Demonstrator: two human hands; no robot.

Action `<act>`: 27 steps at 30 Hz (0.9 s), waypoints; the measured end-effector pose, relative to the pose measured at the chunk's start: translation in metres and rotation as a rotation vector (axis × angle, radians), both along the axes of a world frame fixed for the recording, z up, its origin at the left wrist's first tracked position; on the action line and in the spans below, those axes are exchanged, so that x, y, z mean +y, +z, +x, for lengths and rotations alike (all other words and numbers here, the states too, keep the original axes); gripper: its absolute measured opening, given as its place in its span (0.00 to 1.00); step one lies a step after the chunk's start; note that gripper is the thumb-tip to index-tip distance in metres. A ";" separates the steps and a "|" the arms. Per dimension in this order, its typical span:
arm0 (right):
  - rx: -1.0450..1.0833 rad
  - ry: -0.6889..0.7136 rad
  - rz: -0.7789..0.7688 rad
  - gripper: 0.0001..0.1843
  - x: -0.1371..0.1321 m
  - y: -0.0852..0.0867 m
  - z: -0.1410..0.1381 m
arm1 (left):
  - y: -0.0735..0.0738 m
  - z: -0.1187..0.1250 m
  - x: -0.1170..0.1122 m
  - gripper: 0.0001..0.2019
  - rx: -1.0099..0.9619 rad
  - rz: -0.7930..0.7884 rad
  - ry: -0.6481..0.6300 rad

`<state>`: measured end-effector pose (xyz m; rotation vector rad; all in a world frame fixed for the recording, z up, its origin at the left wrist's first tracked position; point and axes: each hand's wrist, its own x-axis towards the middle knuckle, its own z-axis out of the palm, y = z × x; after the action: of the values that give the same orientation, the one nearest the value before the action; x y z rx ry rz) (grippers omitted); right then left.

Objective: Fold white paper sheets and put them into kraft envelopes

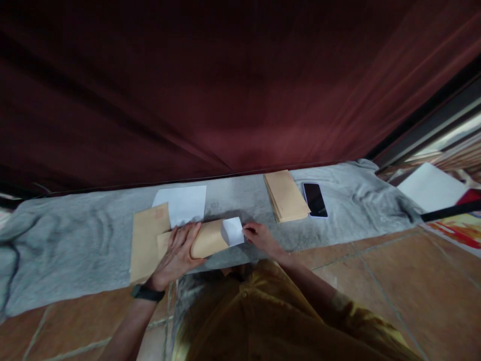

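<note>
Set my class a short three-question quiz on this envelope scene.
1. True or false: the left hand lies flat on the brown envelope.
2. What lies beside the stack of envelopes? A) phone B) scissors C) cup
3. Which hand touches the folded white paper?
Key: 1 true; 2 A; 3 the right hand.
</note>
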<state>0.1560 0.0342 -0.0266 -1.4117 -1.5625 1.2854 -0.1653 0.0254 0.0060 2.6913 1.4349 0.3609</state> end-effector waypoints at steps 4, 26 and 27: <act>-0.056 -0.039 0.021 0.08 -0.005 0.008 -0.009 | 0.002 0.002 -0.003 0.57 0.006 0.037 -0.006; -0.375 -0.052 0.074 0.08 -0.016 0.010 -0.050 | -0.003 0.012 -0.005 0.55 0.013 0.040 -0.046; -0.378 -0.057 0.074 0.08 -0.016 0.010 -0.051 | -0.004 0.012 -0.004 0.55 0.015 0.038 -0.044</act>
<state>0.1050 0.0179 -0.0163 -1.7100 -1.7768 0.9545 -0.1531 0.0210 0.0023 2.7568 1.3838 0.3697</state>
